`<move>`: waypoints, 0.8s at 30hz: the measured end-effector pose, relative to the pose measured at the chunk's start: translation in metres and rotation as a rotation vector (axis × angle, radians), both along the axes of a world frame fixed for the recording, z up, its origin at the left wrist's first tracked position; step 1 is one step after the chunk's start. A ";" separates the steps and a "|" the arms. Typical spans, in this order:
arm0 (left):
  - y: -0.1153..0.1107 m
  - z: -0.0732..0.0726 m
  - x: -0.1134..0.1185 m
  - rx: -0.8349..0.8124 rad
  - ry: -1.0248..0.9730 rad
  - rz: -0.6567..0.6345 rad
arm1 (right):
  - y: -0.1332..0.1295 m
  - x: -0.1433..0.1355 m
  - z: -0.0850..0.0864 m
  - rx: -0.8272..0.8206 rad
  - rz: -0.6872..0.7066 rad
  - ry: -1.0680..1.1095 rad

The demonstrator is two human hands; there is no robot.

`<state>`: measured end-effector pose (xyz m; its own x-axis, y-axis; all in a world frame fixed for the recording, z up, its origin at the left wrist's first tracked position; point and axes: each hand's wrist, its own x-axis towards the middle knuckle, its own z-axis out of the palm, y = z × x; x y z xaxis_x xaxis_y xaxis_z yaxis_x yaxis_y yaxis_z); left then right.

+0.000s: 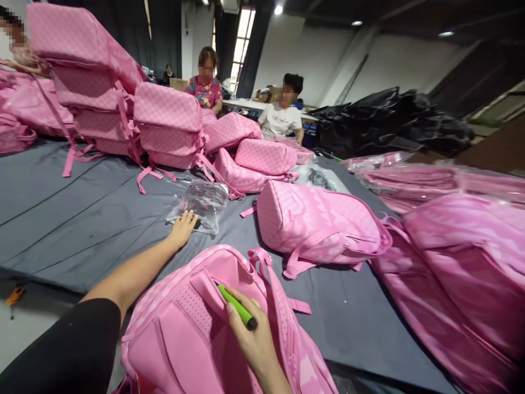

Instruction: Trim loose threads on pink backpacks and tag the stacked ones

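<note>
My left hand [184, 229] reaches out over the table with its fingers stretched onto the near edge of a clear plastic bag [211, 197], which has something dark inside. My right hand [255, 335] is closed around a bright green, pen-like tool [239, 307] with a black end. Its far tip lies against the padded back of a pink backpack [180, 334] in front of me. Perforated mesh and shoulder straps show on that backpack, which lies back side up.
Another pink backpack [311, 221] lies just beyond, with a larger pink pile [463, 262] at right. Stacked pink backpacks [168, 117] stand along the far side of the grey-covered table [82, 219]. People are behind them. Black sheeting [381, 123] is heaped at back right.
</note>
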<state>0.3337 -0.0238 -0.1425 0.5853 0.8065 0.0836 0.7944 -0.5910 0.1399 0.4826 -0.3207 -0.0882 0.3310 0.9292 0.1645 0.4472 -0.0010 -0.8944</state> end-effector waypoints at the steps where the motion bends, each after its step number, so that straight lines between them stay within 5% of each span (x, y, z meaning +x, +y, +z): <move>1: 0.003 -0.002 0.000 0.017 0.021 -0.030 | 0.000 0.000 0.001 -0.001 0.003 -0.014; 8: 0.003 -0.006 -0.008 0.069 0.147 -0.159 | 0.001 -0.002 0.009 0.045 -0.004 -0.083; 19: 0.031 -0.006 0.001 0.058 0.177 0.021 | -0.003 -0.004 0.018 0.025 0.026 -0.089; 24: 0.023 -0.002 -0.002 0.038 0.154 0.034 | -0.004 -0.002 0.022 0.014 0.030 -0.051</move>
